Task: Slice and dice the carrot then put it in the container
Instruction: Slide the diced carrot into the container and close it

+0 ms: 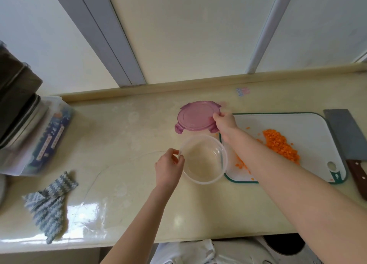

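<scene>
A heap of diced carrot (281,144) lies on the white cutting board (294,123), with a few bits near the board's left edge. A round clear container (204,160) stands empty on the counter just left of the board. My left hand (168,167) pinches its left rim. Behind it, my right hand (225,122) grips the right edge of the round pink lid (195,117), which is off the container and slightly tilted. A cleaver (346,132) with a brown handle lies right of the board.
A blue-and-white knitted cloth (48,201) lies at the front left of the cream counter (123,144). A clear storage box (45,136) and dark metal trays (15,101) stand at the far left. The counter's front edge runs near me.
</scene>
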### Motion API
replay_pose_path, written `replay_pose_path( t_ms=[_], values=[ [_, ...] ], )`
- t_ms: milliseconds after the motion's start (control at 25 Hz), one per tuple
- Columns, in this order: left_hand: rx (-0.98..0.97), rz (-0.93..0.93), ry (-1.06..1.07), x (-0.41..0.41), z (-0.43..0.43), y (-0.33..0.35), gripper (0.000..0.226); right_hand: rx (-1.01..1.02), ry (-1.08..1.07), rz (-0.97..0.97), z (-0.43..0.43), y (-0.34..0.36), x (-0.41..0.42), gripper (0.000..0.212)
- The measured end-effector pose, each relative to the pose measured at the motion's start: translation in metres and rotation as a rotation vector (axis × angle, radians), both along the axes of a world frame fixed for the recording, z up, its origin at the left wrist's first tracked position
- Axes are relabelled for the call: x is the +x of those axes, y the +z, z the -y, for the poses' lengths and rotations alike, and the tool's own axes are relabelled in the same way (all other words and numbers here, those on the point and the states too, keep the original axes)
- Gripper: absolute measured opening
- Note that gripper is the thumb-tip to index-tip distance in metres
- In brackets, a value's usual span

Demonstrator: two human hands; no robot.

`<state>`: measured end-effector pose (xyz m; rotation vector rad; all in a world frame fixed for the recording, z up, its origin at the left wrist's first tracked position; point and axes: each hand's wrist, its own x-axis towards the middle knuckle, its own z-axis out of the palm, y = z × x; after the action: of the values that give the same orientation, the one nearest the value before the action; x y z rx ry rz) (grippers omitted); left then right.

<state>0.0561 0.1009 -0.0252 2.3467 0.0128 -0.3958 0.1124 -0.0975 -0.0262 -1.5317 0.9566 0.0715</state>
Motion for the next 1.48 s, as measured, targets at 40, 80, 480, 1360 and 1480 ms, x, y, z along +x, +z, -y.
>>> replay_pose_path(
  t_ms=[40,80,480,1360,1480],
  values=[
    [-0.001,0.001,0.000,0.000,0.000,0.001,0.003,0.005,0.026,-0.019,-0.002,-0.006,0.004,0.021],
    [-0.003,0.000,0.002,0.000,0.000,0.001,0.004,0.015,0.057,-0.036,-0.004,-0.010,0.007,0.018],
    [0.022,-0.010,-0.025,0.004,0.003,0.004,0.011,-0.317,0.534,-0.111,0.001,0.012,-0.014,0.025],
    [0.418,0.149,-0.961,0.073,0.199,-0.027,0.051,0.489,-0.911,-0.255,0.059,-0.006,-0.185,0.026],
    [0.410,0.154,-0.910,0.078,0.208,-0.030,0.050,0.552,-0.977,-0.275,0.066,-0.006,-0.183,0.024]
  ],
)
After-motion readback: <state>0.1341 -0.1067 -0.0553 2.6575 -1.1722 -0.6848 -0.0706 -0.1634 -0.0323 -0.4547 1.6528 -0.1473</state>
